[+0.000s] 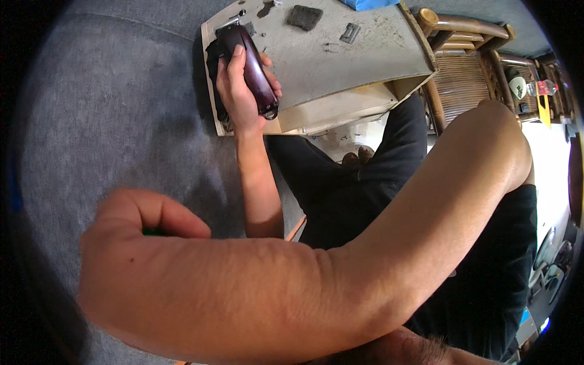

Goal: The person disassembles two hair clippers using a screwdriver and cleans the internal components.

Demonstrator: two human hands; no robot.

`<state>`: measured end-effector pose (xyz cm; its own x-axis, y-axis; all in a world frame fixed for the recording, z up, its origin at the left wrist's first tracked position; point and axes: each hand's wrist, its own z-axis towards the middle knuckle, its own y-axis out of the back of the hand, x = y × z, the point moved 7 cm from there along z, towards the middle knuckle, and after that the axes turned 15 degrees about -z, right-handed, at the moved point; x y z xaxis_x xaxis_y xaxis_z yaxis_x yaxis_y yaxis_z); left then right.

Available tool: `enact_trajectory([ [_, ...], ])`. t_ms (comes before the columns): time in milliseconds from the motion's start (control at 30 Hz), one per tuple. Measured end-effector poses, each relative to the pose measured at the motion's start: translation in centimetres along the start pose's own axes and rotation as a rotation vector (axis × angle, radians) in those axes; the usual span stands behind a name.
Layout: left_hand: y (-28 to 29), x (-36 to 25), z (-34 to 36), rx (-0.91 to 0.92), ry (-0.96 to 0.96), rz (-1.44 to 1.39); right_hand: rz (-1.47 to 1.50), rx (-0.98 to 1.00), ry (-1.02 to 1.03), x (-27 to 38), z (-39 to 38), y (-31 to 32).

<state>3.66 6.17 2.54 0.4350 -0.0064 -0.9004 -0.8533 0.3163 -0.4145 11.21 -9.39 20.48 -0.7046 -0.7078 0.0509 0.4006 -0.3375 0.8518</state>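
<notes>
My left hand (243,91) is closed round a glossy dark purple hair clipper (261,82), its metal head pointing up over the left end of a worn pale board (371,58). Close to the camera, my right hand (158,261) reaches across to the lower left with its back showing and its fingers curled in. A small bit of green shows under those fingers, too hidden to name. The bent right elbow juts out at upper right. A dark rough pad (304,17) and a small metal piece (349,33) lie on the board beyond the clipper.
Blue material (368,3) sits at the board's back edge, with an open shelf below the board. Bamboo seats (459,79) stand at the right, holding a bottle with red label (546,87) and other small items. Grey fabric (91,121) spans the left. My dark-trousered legs are below.
</notes>
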Motion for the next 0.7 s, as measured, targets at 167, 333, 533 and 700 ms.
enact_trajectory([
  [167, -0.5, 0.1, 0.1, 0.018, -0.016, 0.0, 0.117, 0.019, -0.022, -1.3, -0.3, -0.6],
  [333, 0.3, 0.6, 0.3, -0.046, -0.054, -0.063, 0.332, -0.001, -0.299, -8.5, -0.8, -3.7],
  [533, -0.1, 0.3, 0.7, -0.035, -0.059, -0.128, -0.148, -0.055, -0.653, -23.8, -5.1, -10.1],
  [700, 1.2, 0.6, 0.7, -0.068, -0.06, -0.142, -0.226, 0.021, -0.498, -24.7, -1.7, -12.4],
])
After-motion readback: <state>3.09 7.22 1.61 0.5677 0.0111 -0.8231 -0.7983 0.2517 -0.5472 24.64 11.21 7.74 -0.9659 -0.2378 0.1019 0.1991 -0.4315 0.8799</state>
